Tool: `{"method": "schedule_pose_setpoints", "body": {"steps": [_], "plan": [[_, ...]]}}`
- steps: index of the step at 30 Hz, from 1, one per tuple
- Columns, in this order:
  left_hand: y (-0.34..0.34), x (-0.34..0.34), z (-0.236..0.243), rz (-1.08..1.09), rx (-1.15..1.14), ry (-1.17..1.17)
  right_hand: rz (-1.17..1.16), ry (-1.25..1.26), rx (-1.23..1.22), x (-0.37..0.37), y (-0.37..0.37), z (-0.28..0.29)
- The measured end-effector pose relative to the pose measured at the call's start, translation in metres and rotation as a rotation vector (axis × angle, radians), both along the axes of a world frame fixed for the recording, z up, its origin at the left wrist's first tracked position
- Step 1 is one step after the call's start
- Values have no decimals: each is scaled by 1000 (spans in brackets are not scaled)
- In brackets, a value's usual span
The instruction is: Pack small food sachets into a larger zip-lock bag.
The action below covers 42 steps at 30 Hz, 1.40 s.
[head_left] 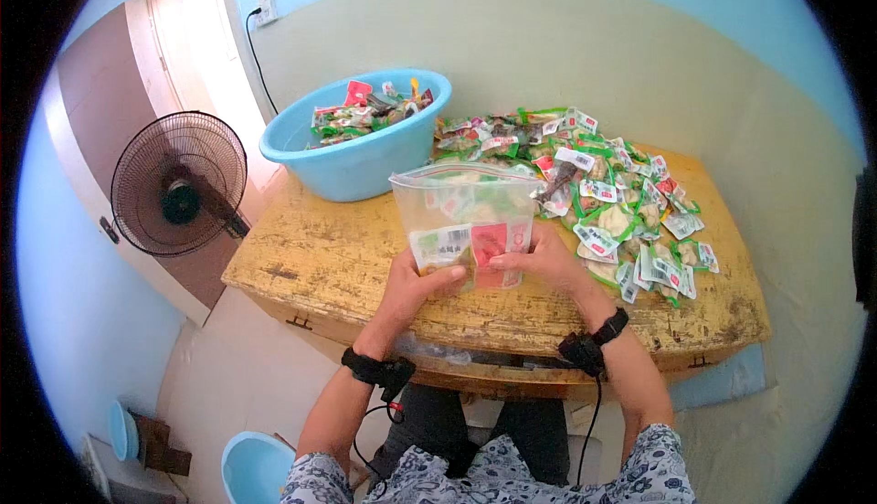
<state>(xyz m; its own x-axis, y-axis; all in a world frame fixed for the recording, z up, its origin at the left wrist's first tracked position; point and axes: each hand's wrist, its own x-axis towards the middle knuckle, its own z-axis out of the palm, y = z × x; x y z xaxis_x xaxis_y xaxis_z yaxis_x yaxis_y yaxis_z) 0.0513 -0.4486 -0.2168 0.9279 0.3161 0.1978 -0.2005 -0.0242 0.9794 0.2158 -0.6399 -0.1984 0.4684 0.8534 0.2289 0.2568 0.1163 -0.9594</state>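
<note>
A clear zip-top bag (pixel 416 209) stands upright over the front middle of the wooden table. My left hand (pixel 409 286) grips its lower left side, thumb across the front. On the lower right side my right hand (pixel 551 262) is closed in the same way, its thumb over a red packet (pixel 491 241). Beside that one, a white packet (pixel 440 246) shows through the plastic. The bag's upper part looks loose, and its mouth seems slightly parted. My fingers behind the bag are hidden.
A heap of small snack packets (pixel 614 221) covers the table's right and back. At the back left stands a blue basin (pixel 343 170) of mixed packets. The worn yellow table (pixel 311 262) has a partly open drawer. A fan (pixel 180 184) is at left; another blue basin (pixel 256 467) sits on the floor.
</note>
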Motion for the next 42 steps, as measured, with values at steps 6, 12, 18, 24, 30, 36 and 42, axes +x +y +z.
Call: {"method": "schedule_pose_setpoints", "body": {"steps": [6, 12, 18, 24, 30, 36, 42], "plan": [[7, 11, 29, 139, 69, -99, -156, -48, 165, 4, 10, 29], [21, 20, 78, 206, 174, -263, -103, -180, 268, 17, 10, 84], [28, 16, 98, 220, 181, -316, -38, -229, 260, 36, 12, 112], [32, 19, 101, 296, 317, -330, -70, -312, 245, 46, 9, 117], [25, 14, 112, 269, 329, -312, -47, -364, 183, 55, 3, 128], [30, 8, 127, 163, 343, -272, 57, -393, 188, 62, 3, 138], [13, 19, 175, 270, 925, -126, 71, -444, 206, 66, -2, 139]]}}
